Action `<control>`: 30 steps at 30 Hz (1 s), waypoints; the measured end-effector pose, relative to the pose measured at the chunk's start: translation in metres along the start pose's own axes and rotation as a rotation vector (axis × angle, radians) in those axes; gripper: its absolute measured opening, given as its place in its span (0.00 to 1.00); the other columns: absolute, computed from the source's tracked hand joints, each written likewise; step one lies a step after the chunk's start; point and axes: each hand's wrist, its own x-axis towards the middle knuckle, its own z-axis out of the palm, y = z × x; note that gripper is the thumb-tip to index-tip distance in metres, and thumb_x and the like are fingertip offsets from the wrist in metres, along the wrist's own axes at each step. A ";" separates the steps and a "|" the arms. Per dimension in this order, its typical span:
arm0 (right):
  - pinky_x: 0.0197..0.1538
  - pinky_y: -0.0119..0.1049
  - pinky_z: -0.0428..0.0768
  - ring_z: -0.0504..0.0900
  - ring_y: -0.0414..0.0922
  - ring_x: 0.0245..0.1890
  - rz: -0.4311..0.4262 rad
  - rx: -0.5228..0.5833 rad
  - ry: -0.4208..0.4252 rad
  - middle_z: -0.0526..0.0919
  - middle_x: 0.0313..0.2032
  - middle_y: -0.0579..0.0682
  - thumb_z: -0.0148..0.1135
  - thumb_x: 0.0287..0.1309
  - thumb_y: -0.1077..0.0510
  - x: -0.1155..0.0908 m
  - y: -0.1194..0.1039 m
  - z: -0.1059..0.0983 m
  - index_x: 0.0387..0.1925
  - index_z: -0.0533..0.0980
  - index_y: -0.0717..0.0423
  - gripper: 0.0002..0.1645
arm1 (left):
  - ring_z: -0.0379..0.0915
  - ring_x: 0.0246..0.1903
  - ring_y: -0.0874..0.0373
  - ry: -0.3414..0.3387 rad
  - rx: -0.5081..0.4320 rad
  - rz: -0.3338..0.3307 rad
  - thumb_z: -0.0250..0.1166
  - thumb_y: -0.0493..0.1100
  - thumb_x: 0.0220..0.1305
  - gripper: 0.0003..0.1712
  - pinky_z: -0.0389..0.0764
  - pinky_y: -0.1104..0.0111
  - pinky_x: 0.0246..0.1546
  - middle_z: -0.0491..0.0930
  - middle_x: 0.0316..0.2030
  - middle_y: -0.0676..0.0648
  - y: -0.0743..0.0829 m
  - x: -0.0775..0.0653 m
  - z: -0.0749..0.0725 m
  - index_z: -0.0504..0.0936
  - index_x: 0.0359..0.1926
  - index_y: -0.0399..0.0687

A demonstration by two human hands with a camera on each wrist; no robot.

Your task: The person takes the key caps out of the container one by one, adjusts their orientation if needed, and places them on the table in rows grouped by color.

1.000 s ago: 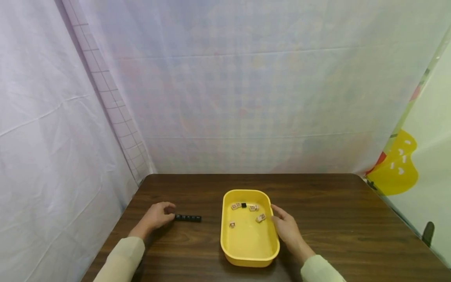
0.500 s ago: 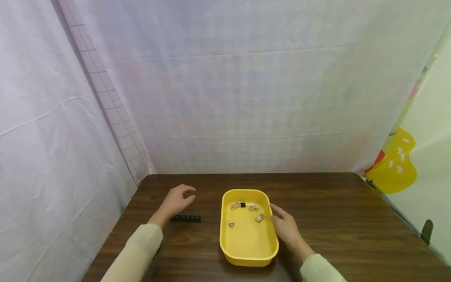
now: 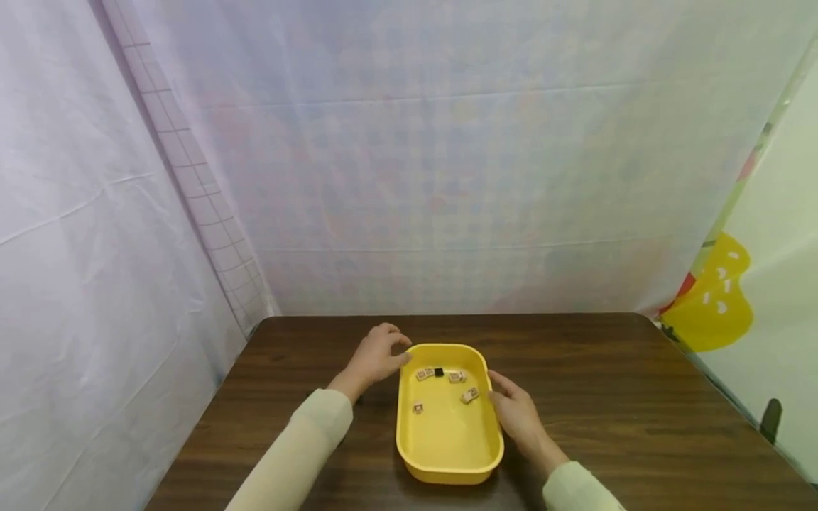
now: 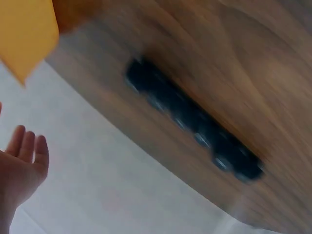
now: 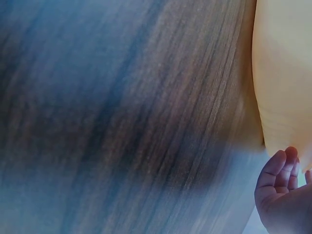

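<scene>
Broad tabletop (image 3: 607, 404), far edge (image 3: 543, 316) beyond yellow tray (image 3: 450, 443)

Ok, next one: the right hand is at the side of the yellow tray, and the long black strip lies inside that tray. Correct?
Not quite: the long black strip lies on the brown table, outside the yellow tray, as the left wrist view shows. The right hand is at the tray's side.

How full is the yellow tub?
Nearly empty: the tub holds a few small blocks, and most of its floor shows bare.
</scene>
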 end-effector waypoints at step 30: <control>0.40 0.35 0.76 0.78 0.50 0.41 -0.010 -0.008 0.031 0.77 0.41 0.59 0.52 0.67 0.64 -0.001 -0.002 0.001 0.68 0.67 0.66 0.29 | 0.46 0.74 0.45 -0.280 0.461 0.006 0.68 0.58 0.64 0.20 0.55 0.47 0.69 0.55 0.74 0.43 0.040 0.026 0.055 0.85 0.55 0.61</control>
